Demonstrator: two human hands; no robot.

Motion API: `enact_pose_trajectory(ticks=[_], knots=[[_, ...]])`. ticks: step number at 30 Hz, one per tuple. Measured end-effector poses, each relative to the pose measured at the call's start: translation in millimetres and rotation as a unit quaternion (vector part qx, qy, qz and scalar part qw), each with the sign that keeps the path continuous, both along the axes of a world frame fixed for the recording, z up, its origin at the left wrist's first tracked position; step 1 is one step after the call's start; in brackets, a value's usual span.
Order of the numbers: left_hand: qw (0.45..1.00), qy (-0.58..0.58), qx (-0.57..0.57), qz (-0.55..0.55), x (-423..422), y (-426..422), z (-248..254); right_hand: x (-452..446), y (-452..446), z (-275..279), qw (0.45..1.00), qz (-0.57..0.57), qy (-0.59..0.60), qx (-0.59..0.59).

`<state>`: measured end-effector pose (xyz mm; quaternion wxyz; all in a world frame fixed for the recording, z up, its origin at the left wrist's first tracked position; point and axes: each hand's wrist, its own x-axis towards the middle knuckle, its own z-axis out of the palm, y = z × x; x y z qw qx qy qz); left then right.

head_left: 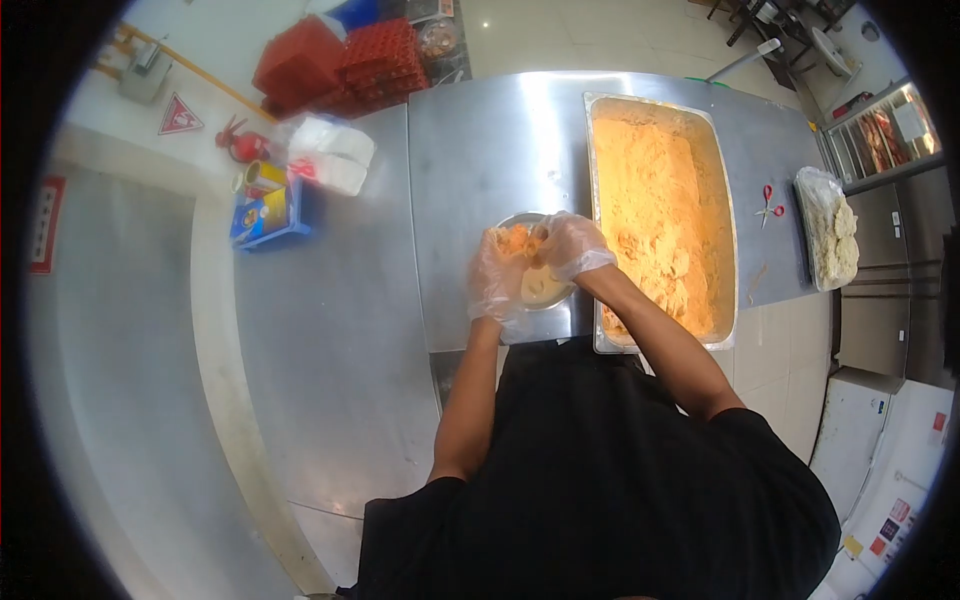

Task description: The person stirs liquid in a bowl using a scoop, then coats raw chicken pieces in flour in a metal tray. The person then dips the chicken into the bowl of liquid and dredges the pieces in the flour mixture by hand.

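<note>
Both hands wear loose clear plastic gloves and meet over a round metal bowl point(567, 299) of pale, milky liquid. My left hand point(494, 275) is at the bowl's left side, its fingers curled round an orange-coated piece of food point(514, 238). From the right, my right hand point(577, 245) reaches over the rim, fingers closed on a brownish-orange coated piece point(537, 243). The exact kind of food cannot be made out. Just right of the bowl stands a large metal tray point(727, 200) of orange, powdery coating point(655, 190), with the right forearm crossing its near corner.
Red-handled scissors point(767, 205) and a bag of pale, lumpy food point(832, 230) lie at the right. On the left are a blue basket point(275, 228) with containers and white plastic packs point(335, 155). Red crates point(340, 65) are stacked beyond the steel table point(330, 330).
</note>
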<state>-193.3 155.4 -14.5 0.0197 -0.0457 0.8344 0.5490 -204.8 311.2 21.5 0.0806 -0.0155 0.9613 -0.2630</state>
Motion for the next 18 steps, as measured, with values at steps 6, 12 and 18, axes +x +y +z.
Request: enact_pose_trajectory(ticks=[6, 12, 18], knots=[[0.997, -0.058, -0.043, 0.018, -2.4, 13.5, -26.0, -17.2, 14.2, -81.9, 0.983, 0.113, -0.004, 0.143], [0.999, -0.013, 0.004, 0.036, 11.5, 6.1, -14.7, -0.5, 10.7, -39.0, 0.984, 0.112, 0.026, 0.133], [0.997, 0.003, 0.057, 0.053, 24.2, 5.1, 40.3, 21.6, 5.6, 42.7, 0.997, 0.045, 0.065, -0.006]])
